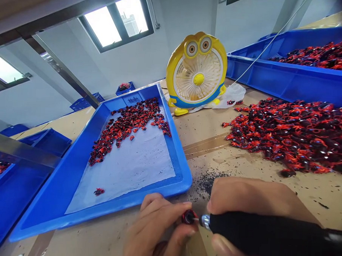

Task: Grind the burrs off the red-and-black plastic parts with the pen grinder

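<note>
Between thumb and fingers, my left hand (161, 225) pinches a small red and black plastic part (188, 217). My right hand (247, 199) is wrapped round a black pen-like rotary tool (262, 232) with a silver collar. The thin bit at its tip meets the part, or comes very near it; which one I cannot tell. Black shavings (208, 182) lie on the table just beyond my hands. Left of them stands a blue tray (182, 181) lined with white paper (129, 167), bearing many red and black parts (126, 122) and one lone part (99, 191) near its front.
A large heap of similar parts (295, 133) covers the table at right. Behind it stands a blue bin (292, 80) holding more. A yellow character fan (198, 76) is at the back, beside a white plastic bag (234, 95). A metal post (60, 70) rises at left.
</note>
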Available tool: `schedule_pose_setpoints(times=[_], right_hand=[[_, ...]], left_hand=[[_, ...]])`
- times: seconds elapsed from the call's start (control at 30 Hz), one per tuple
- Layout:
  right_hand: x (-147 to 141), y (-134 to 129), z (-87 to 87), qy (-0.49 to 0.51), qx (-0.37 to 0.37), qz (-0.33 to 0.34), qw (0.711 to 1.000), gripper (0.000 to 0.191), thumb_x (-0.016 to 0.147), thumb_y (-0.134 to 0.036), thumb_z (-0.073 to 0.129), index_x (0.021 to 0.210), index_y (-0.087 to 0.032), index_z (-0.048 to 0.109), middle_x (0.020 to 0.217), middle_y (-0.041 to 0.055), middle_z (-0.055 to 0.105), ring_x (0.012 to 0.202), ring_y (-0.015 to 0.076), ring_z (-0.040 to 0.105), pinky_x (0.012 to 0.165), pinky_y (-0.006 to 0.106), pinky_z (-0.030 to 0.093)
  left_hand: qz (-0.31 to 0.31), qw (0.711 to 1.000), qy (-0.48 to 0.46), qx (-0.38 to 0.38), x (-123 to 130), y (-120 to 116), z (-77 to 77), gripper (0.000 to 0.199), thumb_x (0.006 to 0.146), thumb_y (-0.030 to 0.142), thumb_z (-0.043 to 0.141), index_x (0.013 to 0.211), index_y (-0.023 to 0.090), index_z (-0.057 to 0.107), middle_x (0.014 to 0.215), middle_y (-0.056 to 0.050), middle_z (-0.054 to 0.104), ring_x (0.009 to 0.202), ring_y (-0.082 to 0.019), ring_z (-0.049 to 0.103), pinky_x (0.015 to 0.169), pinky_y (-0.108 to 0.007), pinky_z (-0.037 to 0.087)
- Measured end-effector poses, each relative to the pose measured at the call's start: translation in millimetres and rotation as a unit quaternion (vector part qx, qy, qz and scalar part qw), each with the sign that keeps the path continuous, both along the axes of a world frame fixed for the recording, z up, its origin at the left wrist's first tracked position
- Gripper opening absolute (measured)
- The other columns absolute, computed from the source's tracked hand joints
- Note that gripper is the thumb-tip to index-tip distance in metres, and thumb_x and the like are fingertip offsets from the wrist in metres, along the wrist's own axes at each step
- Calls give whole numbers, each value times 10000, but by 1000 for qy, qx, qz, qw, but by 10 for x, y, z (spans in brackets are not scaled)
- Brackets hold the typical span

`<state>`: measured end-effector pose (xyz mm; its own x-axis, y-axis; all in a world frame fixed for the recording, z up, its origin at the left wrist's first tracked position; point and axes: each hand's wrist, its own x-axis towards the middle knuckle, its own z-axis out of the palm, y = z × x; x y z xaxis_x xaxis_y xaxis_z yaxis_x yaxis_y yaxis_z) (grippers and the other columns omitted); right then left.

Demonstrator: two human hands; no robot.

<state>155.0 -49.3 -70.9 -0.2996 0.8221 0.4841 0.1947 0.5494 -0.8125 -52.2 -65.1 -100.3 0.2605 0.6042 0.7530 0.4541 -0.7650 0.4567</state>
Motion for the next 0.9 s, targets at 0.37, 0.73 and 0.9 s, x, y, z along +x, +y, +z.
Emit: schedule_pose_setpoints(times=[0.37, 0.73, 0.9], right_hand=[[-13, -61, 0, 24, 13, -44, 999, 169, 960, -259, 668, 839, -269, 550, 624, -69, 550, 493, 91, 509, 453, 231, 422], [2, -22, 15, -27, 68, -69, 995, 237, 873, -156, 674, 987, -315, 539, 704, -67, 661, 538, 115, 641, 444, 225, 482], [16, -102, -63, 84, 42, -122, 988, 120, 991, -395, 692, 982, -310, 607, 755, -12, 681, 615, 182, 658, 537, 316, 484]], left_hand=[[-1, 1000, 1, -5, 18, -4, -49, 192, 985, 136, 787, 1170, 92, 764, 850, -16, 799, 687, -118, 671, 702, -305, 535], [-8, 1000, 1, 5, 10, -17, -40, 184, 991, 106, 771, 1171, 71, 758, 890, -27, 801, 717, -114, 665, 718, -311, 517], [-23, 1000, -5, 1, -18, -14, -57, 203, 1019, 178, 769, 1196, 82, 747, 914, -36, 820, 741, -127, 696, 738, -321, 534]])
